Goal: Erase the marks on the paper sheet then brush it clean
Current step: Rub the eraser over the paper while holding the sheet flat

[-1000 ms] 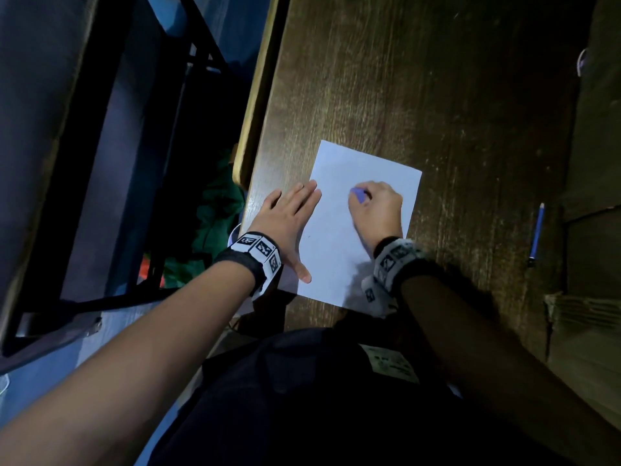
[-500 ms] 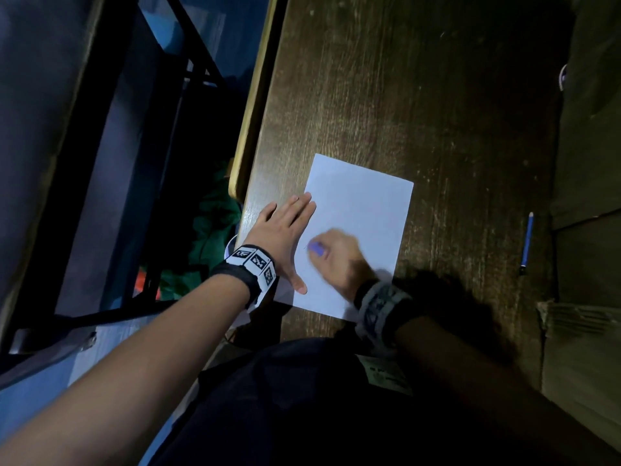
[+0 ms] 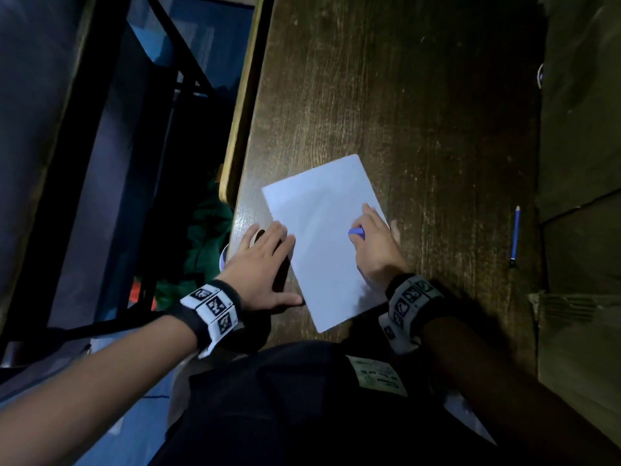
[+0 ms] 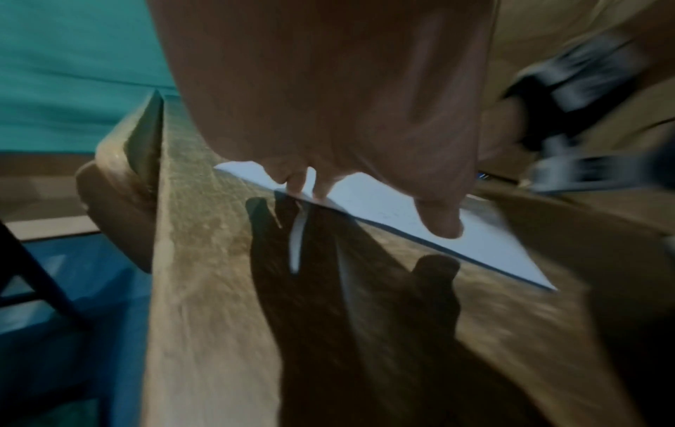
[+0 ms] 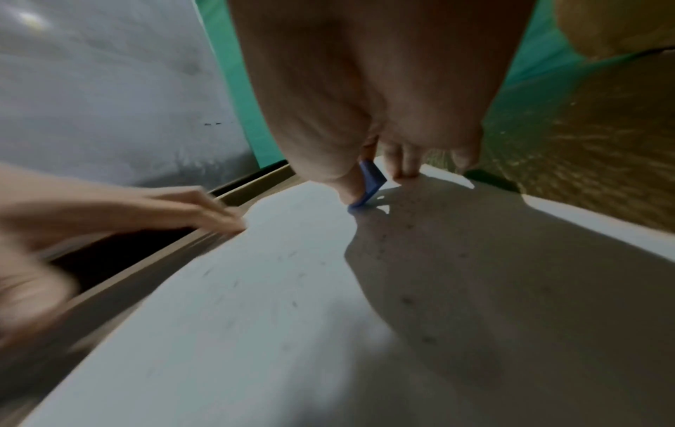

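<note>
A white paper sheet (image 3: 319, 237) lies tilted on the dark wooden table (image 3: 420, 112), near its left front corner. My right hand (image 3: 373, 243) pinches a small blue eraser (image 3: 357, 233) and presses its edge on the sheet's right side; the eraser (image 5: 369, 185) also shows under the thumb in the right wrist view. Faint grey specks lie scattered on the paper (image 5: 255, 289) there. My left hand (image 3: 265, 264) lies flat with straight fingers beside the sheet's left edge, fingertips (image 4: 318, 190) touching that edge.
A blue pencil (image 3: 514, 235) lies on the table to the right. The table's left edge (image 3: 240, 112) runs close beside my left hand, with a dark metal frame (image 3: 161, 95) and green cloth (image 3: 208, 237) below. A lower wooden surface (image 3: 581, 163) borders the right.
The sheet has turned, its far end swinging right. My right hand with the eraser moved from the sheet's near left to its right side. My left hand slid off the paper to its left edge.
</note>
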### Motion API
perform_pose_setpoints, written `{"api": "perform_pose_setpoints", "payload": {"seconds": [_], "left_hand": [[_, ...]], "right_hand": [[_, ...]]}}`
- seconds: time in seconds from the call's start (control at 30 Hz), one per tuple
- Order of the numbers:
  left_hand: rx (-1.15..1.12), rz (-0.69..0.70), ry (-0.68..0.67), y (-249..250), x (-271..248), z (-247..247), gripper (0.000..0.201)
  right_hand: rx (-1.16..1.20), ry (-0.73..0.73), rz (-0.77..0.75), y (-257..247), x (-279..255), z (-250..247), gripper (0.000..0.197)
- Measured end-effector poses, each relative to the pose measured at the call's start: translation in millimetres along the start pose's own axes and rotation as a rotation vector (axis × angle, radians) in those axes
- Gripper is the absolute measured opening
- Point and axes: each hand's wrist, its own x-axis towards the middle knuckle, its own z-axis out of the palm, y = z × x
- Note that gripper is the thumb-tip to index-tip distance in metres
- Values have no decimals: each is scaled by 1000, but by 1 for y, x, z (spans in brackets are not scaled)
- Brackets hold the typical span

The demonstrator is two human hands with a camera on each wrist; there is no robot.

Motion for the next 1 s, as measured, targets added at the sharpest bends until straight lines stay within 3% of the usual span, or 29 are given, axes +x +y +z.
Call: {"api": "perform_pose_setpoints", "payload": {"seconds": [0.07,0.2,0.3,0.37,0.43,0.5,0.57,0.73,0.8,0.9,1.0], "left_hand": [[-52,39,-4,6,-13,2,107],[-125,51,-86,20,-12,-8,77],[-143,-19,18,22,13,-18,67],[-149,-57,67,15,28,-16,89],[-152,-84,61,3,35,-11,111],[-90,-111,44,-4,34,-7,116],[-36,-139,37,-6,34,-7,113],[-51,-60,-14,12,53,-14,115],[-69,-42,-69,26,59,-9,124],[39,-89,-93,39,64,3,143],[40,-91,-93,39,66,6,147]], "right_hand": [[-59,-53,-94,-5,18,-10,16],[-36,-306,-375,-27,53,-20,14],[-23,-455,-478,-48,57,-7,12],[48,-389,-446,-54,53,2,13],[147,-182,-355,-55,50,-3,14],[196,28,-243,-48,46,-14,11],[190,136,-171,-34,38,-26,7],[104,53,-184,-1,0,-18,7],[89,70,-205,2,-12,-8,7],[72,129,-352,-2,-28,5,5],[66,-119,-476,-12,-46,12,3]]}}
